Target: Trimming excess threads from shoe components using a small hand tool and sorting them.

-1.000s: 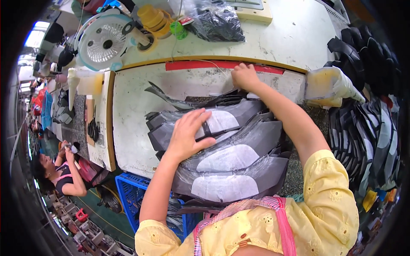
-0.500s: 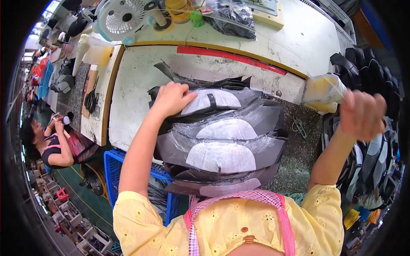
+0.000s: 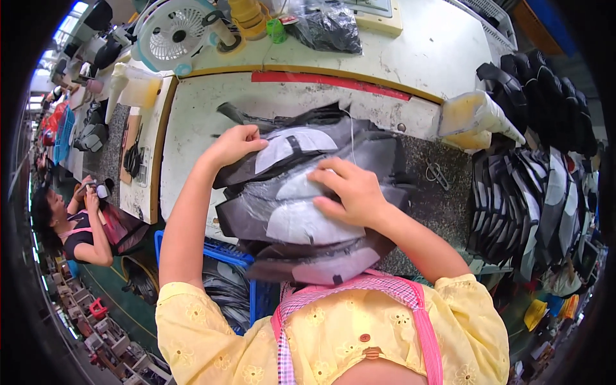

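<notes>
Grey curved panels with white half-oval patches lie overlapped in a pile [image 3: 247, 215] in front of me. My left hand [image 3: 239, 145] pinches the upper left edge of a grey panel [image 3: 296, 147] whose white patch carries a short black strip. Thumb and fingers parted, my right hand [image 3: 350, 196] rests over the white patches in the middle of the pile. A thin pale strand [image 3: 352, 133] curves down towards this hand; whether the hand holds it is hidden. The lower panels are slightly blurred.
A tub of yellowish glue [image 3: 465, 122] stands right of the pile, near thread snips [image 3: 437, 174]. Many panels hang at the right. A fan [image 3: 176, 35] stands at the back left, and a blue crate [image 3: 221, 247] sits below the table. Another person [image 3: 83, 228] sits at the left.
My right hand has come down and left from beside the glue tub onto the pile, its fist loosening. The left hand stays at the panel's edge. The lower panels have shifted.
</notes>
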Tool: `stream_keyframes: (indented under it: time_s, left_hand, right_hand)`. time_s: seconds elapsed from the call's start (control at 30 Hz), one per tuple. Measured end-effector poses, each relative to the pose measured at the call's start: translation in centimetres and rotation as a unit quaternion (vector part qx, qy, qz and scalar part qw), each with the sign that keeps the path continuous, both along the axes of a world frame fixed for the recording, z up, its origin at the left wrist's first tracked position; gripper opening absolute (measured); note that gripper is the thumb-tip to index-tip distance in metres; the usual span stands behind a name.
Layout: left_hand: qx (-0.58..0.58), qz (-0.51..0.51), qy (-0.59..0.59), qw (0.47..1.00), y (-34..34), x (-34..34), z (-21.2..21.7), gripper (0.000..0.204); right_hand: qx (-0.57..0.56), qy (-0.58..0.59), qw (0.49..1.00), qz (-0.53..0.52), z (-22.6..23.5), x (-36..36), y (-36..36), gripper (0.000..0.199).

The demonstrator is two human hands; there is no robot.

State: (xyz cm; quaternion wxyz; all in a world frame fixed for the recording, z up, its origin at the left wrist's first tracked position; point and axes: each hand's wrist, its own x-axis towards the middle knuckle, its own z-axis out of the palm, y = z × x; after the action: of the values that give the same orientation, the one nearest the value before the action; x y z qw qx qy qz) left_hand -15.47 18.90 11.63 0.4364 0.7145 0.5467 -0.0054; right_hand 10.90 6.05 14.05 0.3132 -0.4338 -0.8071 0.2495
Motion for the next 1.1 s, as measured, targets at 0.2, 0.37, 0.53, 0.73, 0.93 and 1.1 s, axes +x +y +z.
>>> stream_keyframes:
  time_s: [0.2, 0.37, 0.53, 0.73, 0.93, 1.1]
  left_hand:
    - [0.228, 0.056, 0.002, 0.972, -2.1, 0.6, -0.2, 0.026]
    - [0.152, -0.029, -0.395, 0.906, -7.4, 10.0, 11.3, 0.052]
    - [0.148, -0.198, -0.224, 0.943, -12.5, 10.4, 14.6, 0.038]
    - [0.117, -0.030, -0.244, 0.962, -16.2, 7.9, 12.2, 0.017]
    - [0.002, 0.123, -0.389, 0.913, -17.1, 3.8, 10.1, 0.014]
    - [0.118, 0.180, -0.383, 0.899, -16.5, 5.3, 10.1, 0.019]
  right_hand:
    - [0.051, 0.041, 0.998, -0.014, 1.2, 1.7, 2.2, 0.024]
    - [0.021, 0.088, 0.995, 0.052, 7.7, 4.1, 0.7, 0.014]
    - [-0.045, 0.076, 0.990, 0.114, 10.5, 4.0, -2.5, 0.018]
    - [-0.171, 0.249, 0.953, 0.016, 9.7, 3.0, -3.8, 0.011]
    - [-0.154, 0.120, 0.979, 0.065, 8.0, 2.3, -2.9, 0.009]
    - [-0.138, 0.132, 0.977, 0.094, 7.6, -0.1, -2.0, 0.010]
